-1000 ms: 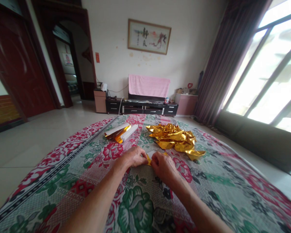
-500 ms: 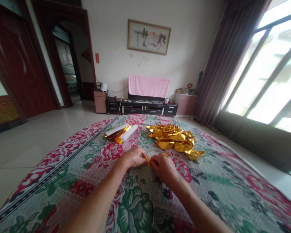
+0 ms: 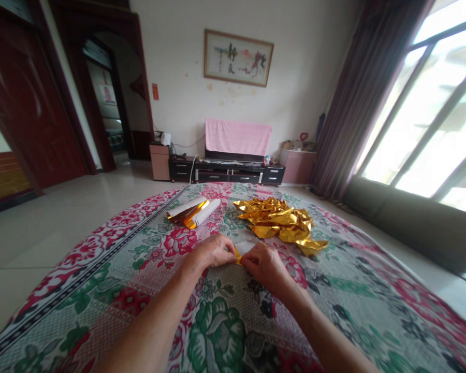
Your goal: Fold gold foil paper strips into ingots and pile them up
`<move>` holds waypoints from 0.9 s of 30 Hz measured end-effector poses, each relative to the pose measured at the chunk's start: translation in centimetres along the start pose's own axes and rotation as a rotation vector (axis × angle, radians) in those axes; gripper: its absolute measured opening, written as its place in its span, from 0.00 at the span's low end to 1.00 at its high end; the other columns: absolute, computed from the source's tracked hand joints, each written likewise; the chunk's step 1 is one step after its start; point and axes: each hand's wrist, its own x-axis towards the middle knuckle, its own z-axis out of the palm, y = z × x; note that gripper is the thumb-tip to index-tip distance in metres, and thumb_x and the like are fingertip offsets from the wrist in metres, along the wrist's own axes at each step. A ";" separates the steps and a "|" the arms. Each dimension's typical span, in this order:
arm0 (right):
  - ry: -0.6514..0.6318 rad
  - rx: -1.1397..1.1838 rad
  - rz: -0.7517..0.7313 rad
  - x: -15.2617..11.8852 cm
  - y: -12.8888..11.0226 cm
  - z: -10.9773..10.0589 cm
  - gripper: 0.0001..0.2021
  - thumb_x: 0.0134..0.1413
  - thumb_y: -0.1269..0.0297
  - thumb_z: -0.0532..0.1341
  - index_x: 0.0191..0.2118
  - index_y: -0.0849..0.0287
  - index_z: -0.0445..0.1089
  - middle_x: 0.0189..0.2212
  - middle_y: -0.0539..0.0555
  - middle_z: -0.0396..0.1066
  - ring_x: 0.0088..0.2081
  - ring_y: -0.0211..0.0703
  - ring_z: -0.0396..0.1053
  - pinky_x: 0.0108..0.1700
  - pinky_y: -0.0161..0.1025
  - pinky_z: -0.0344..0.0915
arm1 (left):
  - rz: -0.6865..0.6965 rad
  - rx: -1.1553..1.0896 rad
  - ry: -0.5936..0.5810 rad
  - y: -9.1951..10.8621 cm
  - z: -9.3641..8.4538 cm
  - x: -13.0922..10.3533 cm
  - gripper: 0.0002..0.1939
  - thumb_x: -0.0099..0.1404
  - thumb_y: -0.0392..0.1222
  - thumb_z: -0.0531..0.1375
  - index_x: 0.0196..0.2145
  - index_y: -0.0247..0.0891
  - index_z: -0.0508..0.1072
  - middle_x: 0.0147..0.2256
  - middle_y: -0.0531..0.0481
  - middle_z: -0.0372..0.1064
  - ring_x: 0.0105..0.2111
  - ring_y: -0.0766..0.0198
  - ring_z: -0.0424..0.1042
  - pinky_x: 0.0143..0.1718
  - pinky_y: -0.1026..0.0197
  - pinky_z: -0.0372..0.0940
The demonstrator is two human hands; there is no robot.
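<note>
Between my hands is a sheet of gold foil paper, its white back facing up and a strip of gold folded over at the near edge. My left hand pinches the left end of that folded edge. Close beside it, my right hand has its fingers closed on the same edge and covers the sheet's right part. Beyond the right hand lies a pile of folded gold foil pieces. To the far left rests a curled stack of gold foil paper, white on its outer side.
A flowered cloth covers the round table under my arms. Past the table stands a low black TV cabinet with a pink towel over the screen. A window and dark curtain are on the right.
My right hand has shifted slightly along the folded edge, and a bit more gold shows between the hands. The pile and the curled stack stay put.
</note>
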 end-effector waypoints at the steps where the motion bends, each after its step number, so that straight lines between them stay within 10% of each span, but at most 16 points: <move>1: -0.001 0.003 0.000 0.0 0.0 0.0 0.11 0.47 0.71 0.55 0.23 0.59 0.74 0.21 0.50 0.67 0.28 0.35 0.61 0.30 0.30 0.52 | 0.002 0.003 0.005 0.0 0.0 0.0 0.14 0.47 0.48 0.60 0.30 0.41 0.77 0.21 0.54 0.68 0.20 0.69 0.63 0.19 0.69 0.52; 27: 0.012 0.086 -0.091 -0.1 0.7 0.9 0.12 0.50 0.72 0.54 0.32 0.56 0.75 0.25 0.51 0.69 0.31 0.37 0.63 0.33 0.31 0.54 | -0.046 -0.129 -0.114 -0.7 -0.2 0.3 0.17 0.51 0.44 0.54 0.35 0.38 0.76 0.17 0.56 0.62 0.14 0.73 0.57 0.16 0.70 0.53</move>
